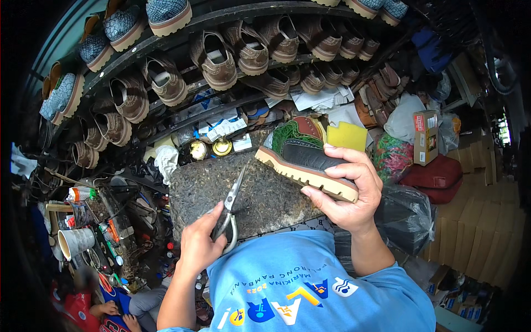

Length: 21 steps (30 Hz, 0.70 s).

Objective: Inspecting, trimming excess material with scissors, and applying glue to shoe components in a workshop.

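My left hand is closed round the handles of a pair of metal scissors. The blades look close together and point up and away from me, over a dark, rough work surface. In my right hand a shoe is gripped by one end, fingers over its upper and thumb against the sole. The shoe lies tilted on its side in the air, with black leather, a green textured part and a reddish-brown part. Its thick cream sole has notches along the edge. Scissors and shoe are apart.
Racks of brown shoes and blue patterned shoes stand ahead. Open tins and a yellow pad lie beyond the surface. A white bucket and tools crowd the left, where another person's hands show. Cardboard stands at right.
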{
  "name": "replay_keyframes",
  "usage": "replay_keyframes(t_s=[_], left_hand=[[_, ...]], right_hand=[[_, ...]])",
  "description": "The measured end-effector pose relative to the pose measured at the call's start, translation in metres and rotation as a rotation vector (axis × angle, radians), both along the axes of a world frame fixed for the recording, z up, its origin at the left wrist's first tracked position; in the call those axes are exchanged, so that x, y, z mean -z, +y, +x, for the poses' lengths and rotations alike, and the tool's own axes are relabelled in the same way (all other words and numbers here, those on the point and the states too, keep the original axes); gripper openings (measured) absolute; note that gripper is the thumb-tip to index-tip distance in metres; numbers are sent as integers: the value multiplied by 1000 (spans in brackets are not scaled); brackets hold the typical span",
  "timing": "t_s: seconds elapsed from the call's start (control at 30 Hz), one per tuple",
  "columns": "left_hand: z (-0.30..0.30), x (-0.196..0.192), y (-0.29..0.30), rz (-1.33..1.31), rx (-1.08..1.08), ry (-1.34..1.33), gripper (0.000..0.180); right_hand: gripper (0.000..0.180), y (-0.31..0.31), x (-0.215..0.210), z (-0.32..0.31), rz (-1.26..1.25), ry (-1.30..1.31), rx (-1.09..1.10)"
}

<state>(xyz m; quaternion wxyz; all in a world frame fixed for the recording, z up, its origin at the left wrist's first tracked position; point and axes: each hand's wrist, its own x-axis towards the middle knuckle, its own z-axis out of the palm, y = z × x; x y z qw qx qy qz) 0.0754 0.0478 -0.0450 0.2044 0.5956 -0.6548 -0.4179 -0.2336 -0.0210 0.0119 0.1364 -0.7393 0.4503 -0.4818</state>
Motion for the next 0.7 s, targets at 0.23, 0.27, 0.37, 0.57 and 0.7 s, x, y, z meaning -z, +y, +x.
replay_keyframes(t_s=[0.23, 0.27, 0.37, 0.57, 0.7], left_hand=[[-42, -21, -23, -498, -54, 163, 29], [-56, -32, -33, -579, -62, 248, 26], [-82, -37, -43, -623, -94, 372, 41], [-95, -37, -46, -692, -98, 310, 61], [-92, -32, -51, -677, -93, 329, 63]], right_hand=[[42, 2, -3, 10, -15, -6, -104], [42, 4, -3, 11, -10, 0, -114], [41, 5, -5, 18, -4, 16, -127], [42, 11, -2, 20, -20, 8, -129], [42, 10, -2, 18, -26, 9, -130]])
